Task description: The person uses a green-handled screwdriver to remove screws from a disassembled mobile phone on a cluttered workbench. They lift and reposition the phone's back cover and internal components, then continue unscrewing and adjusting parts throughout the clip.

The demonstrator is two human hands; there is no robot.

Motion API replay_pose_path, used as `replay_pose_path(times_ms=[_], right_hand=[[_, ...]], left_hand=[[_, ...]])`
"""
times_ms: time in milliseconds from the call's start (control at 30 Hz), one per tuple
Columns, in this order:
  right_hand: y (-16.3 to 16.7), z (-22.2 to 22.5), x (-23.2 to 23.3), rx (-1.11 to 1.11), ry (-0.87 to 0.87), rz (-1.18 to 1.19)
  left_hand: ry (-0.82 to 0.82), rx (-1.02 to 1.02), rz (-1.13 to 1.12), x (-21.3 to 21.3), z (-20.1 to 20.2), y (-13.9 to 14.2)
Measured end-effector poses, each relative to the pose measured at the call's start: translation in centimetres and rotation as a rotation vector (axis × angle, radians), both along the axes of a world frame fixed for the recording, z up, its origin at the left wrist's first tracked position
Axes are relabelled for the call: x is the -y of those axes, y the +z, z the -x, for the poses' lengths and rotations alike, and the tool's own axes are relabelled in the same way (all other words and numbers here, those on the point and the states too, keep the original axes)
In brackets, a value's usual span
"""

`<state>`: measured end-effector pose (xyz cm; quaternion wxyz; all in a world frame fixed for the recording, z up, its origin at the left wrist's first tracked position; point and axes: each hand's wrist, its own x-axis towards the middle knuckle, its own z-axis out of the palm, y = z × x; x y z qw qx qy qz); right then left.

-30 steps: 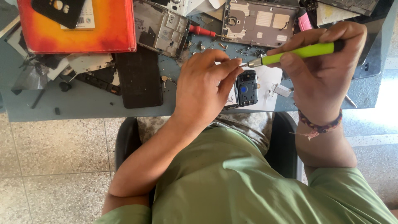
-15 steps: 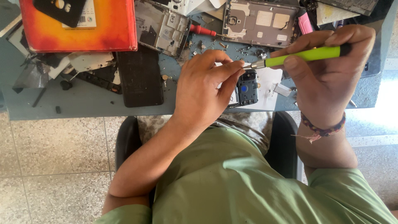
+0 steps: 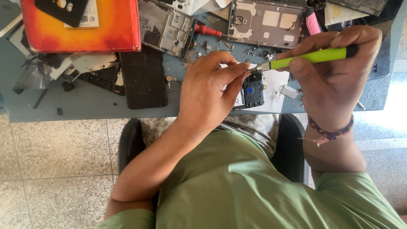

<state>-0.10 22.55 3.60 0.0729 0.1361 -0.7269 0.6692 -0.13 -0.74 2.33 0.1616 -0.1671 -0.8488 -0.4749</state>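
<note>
My right hand (image 3: 339, 72) grips a lime-green screwdriver (image 3: 309, 57) held level, its metal tip pointing left. My left hand (image 3: 210, 87) has its fingertips pinched at that tip; whether a bit or screw is between them is too small to tell. Below the hands lies a small dark phone part with a blue square (image 3: 253, 90), resting on a white sheet (image 3: 271, 95) on the grey-blue table (image 3: 85, 108).
A red-orange box (image 3: 80, 29) lies at the back left, with a black phone slab (image 3: 143, 78) beside it. Opened phone frames (image 3: 167, 25) (image 3: 265, 23), a red-handled tool (image 3: 210, 31), loose screws and scraps crowd the table. A black chair (image 3: 292, 144) and tiled floor lie below.
The view has shifted slightly. Both hands stay together at the screwdriver tip, with the screwdriver a little more level than before.
</note>
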Motion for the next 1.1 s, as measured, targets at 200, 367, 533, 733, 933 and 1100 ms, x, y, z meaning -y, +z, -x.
replay_pose_path(times_ms=[200, 367, 533, 733, 933, 1100], right_hand=[[-0.2, -0.2, -0.4, -0.009, 0.013, -0.01], [-0.3, -0.4, -0.7, -0.02, 0.028, -0.037], [0.0, -0.4, -0.8, -0.058, 0.045, -0.092], [1.0, -0.3, -0.2, -0.054, 0.047, -0.142], [1.7, -0.1, 0.5, -0.064, 0.098, -0.321], [1.2, 0.4, 0.9, -0.056, 0.132, -0.331]], left_hand=[[-0.012, 0.0, -0.008, -0.1, -0.1, 0.0], [-0.009, -0.002, -0.004, -0.2, -0.2, 0.0], [-0.025, 0.028, 0.044, -0.1, -0.3, 0.1], [0.016, 0.025, 0.105, -0.2, -0.9, -0.3], [-0.021, 0.037, 0.29, -1.0, -3.1, -0.9], [-0.015, 0.0, 0.399, -1.4, -4.5, -1.7]])
